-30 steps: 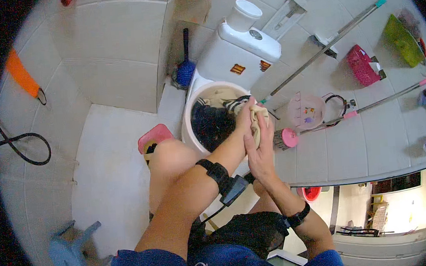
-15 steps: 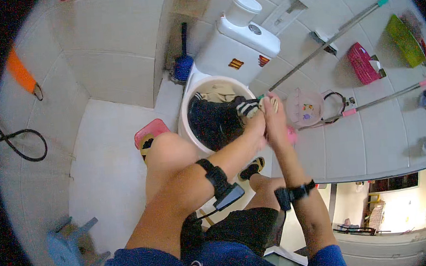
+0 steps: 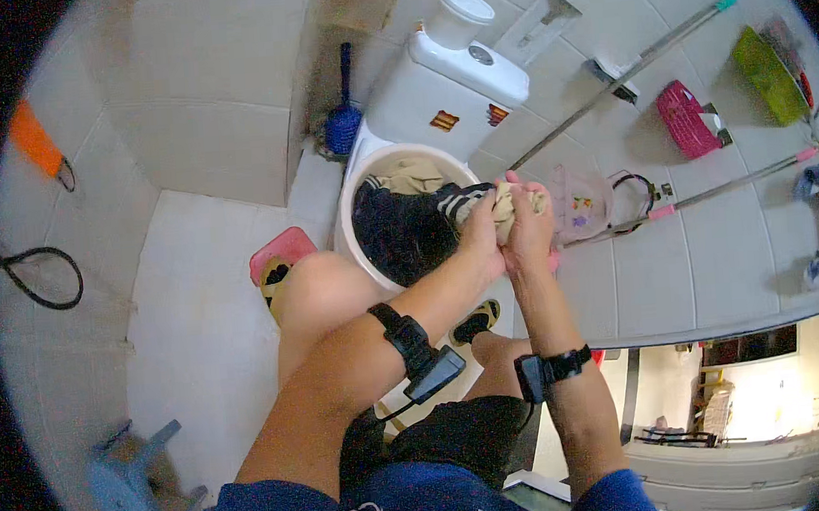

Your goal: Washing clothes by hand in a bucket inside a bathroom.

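Observation:
In front of the toilet, a white round tub (image 3: 342,213) holds a dark garment (image 3: 398,232) and some beige cloth (image 3: 415,174). A striped black-and-white part (image 3: 458,202) of the clothing runs over the tub's right rim to my hands. My left hand (image 3: 486,236) is closed round the bunched cloth from the near side. Pressed close beside it, my right hand (image 3: 527,228) grips a beige bunch of the garment (image 3: 507,207), with its fingers curled over the top. Whether the beige bunch and the dark garment are one piece is hidden.
Behind the tub stands a white toilet tank (image 3: 451,101), with a blue toilet brush (image 3: 344,127) to its left. A clear pinkish bucket (image 3: 577,210) and a mop pole (image 3: 625,77) are at the right wall. A red basin (image 3: 283,248) lies left of my knee; a blue stool (image 3: 127,489) stands lower left.
My hands have shifted, with the right hand's fingers now curled over the cloth and more of the beige bunch showing between them. The whole view has moved slightly.

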